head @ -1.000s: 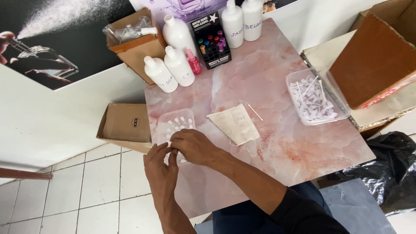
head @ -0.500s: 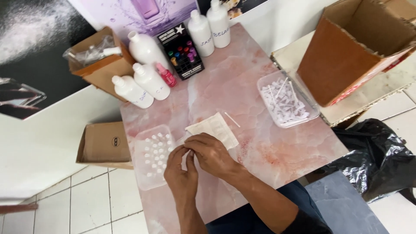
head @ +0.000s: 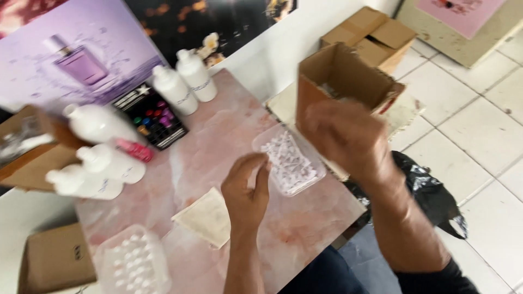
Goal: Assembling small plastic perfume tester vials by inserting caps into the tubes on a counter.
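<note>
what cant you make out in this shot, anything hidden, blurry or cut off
- Right hand, head view: motion-blurred, so its fingers and whether it holds anything cannot be told.
- Left hand: fingertips pinched at the clear tray; anything between them is too small to see.
- Small white pieces in that tray: smeared, their kind unclear.
- Open cardboard box: its wall and the right hand hide the contents.
- Tray of white caps: cut off by the bottom edge.

Hands: parted since earlier, no longer joined low over the bench. Left hand (head: pixel 246 190) now beside the clear tray (head: pixel 289 159); right hand (head: pixel 343 136) raised, blurred, near the open box (head: pixel 340 76).
</note>
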